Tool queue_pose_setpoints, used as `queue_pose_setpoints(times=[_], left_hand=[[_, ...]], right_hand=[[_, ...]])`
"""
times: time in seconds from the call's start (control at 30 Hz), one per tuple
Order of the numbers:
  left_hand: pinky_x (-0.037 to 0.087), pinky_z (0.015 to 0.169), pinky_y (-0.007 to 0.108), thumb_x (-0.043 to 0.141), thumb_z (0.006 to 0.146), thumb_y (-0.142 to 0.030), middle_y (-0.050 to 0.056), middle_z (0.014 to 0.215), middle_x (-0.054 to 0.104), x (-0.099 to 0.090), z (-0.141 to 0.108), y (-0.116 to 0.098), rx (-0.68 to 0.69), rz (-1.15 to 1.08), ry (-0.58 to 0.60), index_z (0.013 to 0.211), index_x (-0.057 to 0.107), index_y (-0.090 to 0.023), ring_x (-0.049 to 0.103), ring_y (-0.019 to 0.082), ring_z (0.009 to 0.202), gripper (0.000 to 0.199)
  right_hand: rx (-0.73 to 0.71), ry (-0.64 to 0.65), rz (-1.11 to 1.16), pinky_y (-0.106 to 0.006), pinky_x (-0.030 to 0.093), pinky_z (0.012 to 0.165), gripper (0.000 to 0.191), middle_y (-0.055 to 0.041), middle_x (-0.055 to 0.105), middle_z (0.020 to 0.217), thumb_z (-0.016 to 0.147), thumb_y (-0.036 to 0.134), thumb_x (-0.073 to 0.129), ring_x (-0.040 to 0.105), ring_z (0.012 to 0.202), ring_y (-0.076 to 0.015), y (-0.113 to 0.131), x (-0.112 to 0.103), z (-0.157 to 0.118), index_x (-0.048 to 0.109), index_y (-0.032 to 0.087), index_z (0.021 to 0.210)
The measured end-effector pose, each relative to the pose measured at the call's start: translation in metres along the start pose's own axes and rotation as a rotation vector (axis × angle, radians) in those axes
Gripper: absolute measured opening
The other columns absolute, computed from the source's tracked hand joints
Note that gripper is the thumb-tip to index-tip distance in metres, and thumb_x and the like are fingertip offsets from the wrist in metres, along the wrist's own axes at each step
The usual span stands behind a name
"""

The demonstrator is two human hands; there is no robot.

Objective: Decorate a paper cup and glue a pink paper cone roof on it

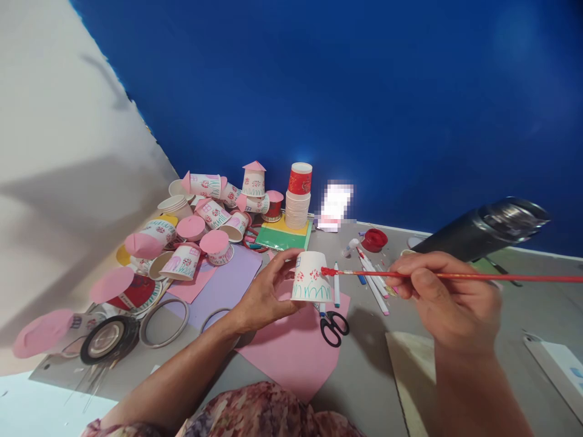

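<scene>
From my viewpoint, my left hand [268,290] has its grip clamped on an upside-down white paper cup [311,285] with red flower dabs and green grass-like strokes, held above the middle of the grey worktop [364,388]. My right hand [449,297] has its grip closed around a thin red-handled paintbrush [378,274]; the red-coated bristles are at the cup's upper right side.

Under and nearer than the cup I see a pink paper sheet [296,358] and black-handled scissors [334,328]. Just to the right, white felt-tip markers [374,285] lie loosely, with a small round red pot [376,240] beyond them.

At the far middle, a tall stack of paper cups [298,209], partly red, stands on a green and yellow packet [285,235]. The left side carries a heap of decorated paper cups with pink paper tops [184,262], many tipped over, and a roll of black tape [109,340] near them. A dark metal flask [483,229] leans at far right.
</scene>
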State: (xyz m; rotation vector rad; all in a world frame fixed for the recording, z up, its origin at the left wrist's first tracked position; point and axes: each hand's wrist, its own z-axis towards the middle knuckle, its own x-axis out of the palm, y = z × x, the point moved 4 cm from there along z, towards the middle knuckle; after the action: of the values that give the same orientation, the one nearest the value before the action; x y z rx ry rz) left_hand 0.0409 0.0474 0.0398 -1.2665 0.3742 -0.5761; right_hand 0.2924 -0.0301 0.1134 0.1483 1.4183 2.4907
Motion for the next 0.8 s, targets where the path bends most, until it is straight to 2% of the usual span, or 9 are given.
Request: queue_pose_setpoints(times=[0.37, 0.6, 0.8], left_hand=[[0.045, 0.114, 0.045, 0.093, 0.072, -0.019, 0.010, 0.146, 0.057, -0.003, -0.001, 0.014, 0.000, -0.115, 0.000, 0.141, 0.054, -0.033, 0.056, 0.032, 0.137, 0.081], [0.046, 0.113, 0.045, 0.096, 0.069, -0.026, 0.010, 0.145, 0.059, -0.003, -0.001, 0.015, -0.014, -0.127, -0.018, 0.139, 0.055, -0.032, 0.058, 0.032, 0.135, 0.082], [0.046, 0.113, 0.046, 0.097, 0.067, -0.029, 0.012, 0.146, 0.059, -0.002, -0.001, 0.016, -0.020, -0.131, -0.028, 0.140, 0.054, -0.030, 0.057, 0.034, 0.136, 0.084]], right_hand=[[-0.047, -0.001, 0.016, -0.028, 0.048, 0.051, 0.012, -0.0046, 0.073, 0.086, 0.097, 0.028, 0.071, 0.066, 0.065, -0.0141, 0.003, -0.001, 0.001, 0.080, 0.021, 0.095], [-0.051, 0.048, 0.000, -0.031, 0.048, 0.053, 0.012, -0.0040, 0.070, 0.084, 0.099, 0.026, 0.068, 0.064, 0.063, -0.0139, 0.001, 0.000, -0.002, 0.078, 0.021, 0.096], [-0.057, 0.033, -0.020, -0.031, 0.048, 0.052, 0.012, -0.0047, 0.071, 0.088, 0.099, 0.026, 0.067, 0.066, 0.066, -0.0153, -0.002, 0.000, -0.003, 0.078, 0.021, 0.097]])
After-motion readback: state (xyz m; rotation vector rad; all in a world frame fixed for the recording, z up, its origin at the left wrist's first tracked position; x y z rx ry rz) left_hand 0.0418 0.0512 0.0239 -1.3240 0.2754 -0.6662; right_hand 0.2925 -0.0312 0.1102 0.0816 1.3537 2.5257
